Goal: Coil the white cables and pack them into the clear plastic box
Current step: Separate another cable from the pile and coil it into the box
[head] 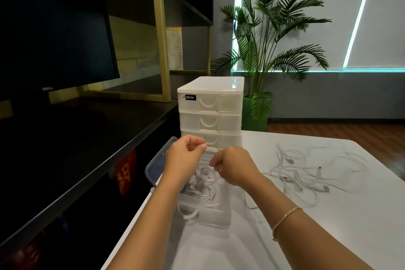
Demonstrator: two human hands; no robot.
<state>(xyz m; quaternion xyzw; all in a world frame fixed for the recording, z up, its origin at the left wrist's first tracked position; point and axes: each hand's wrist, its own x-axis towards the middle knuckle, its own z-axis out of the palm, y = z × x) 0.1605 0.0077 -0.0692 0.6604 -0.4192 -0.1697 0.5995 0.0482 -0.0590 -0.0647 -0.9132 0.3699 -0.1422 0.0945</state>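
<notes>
Since both hands hover over the clear plastic box [206, 206] at 6 o'clock, left hand [183, 158] and right hand [233, 165] curl, maybe pinching cable, can't tell, while loose white cables [306, 173] wait on the worktop [328, 226] at 3.

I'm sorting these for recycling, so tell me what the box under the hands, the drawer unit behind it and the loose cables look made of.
Clear box: transparent, glossy plastic, it seems; the coiled cables inside show through its wall.
Drawer unit: white plastic frame with a shiny top that reflects light, and frosted translucent drawers.
Loose cables: white, smooth, flexible sheathing, probably rubbery plastic; the plug ends look metallic.
</notes>
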